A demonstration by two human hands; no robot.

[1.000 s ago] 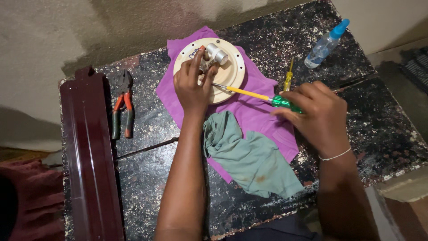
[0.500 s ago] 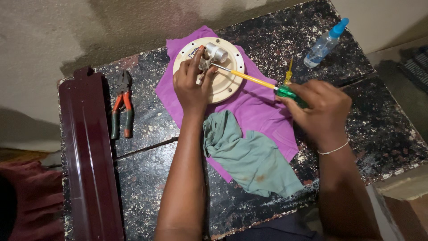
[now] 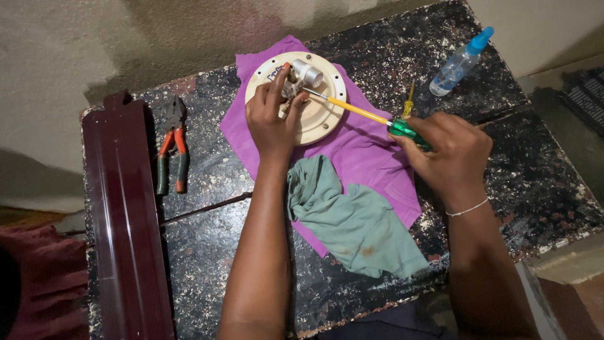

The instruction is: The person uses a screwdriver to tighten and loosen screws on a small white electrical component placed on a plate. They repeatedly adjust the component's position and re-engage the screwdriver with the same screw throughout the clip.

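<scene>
- Left hand (image 3: 272, 119) resting on round cream plate (image 3: 314, 116), fingers pinching small metal fitting (image 3: 303, 75) at plate's middle.
- Right hand (image 3: 450, 151) closed around green handle of screwdriver (image 3: 371, 116); yellow shaft slanting up-left, tip touching the fitting.
- Plate lying on purple cloth (image 3: 371, 157), spread over dark speckled worktop (image 3: 541, 182).
- Crumpled green rag (image 3: 352, 220) just below, between both forearms.
- Pliers (image 3: 173, 148) with red and green grips well apart on left, beside dark red panel (image 3: 123, 214).
- Clear bottle (image 3: 459, 62) with blue cap at far right corner.
</scene>
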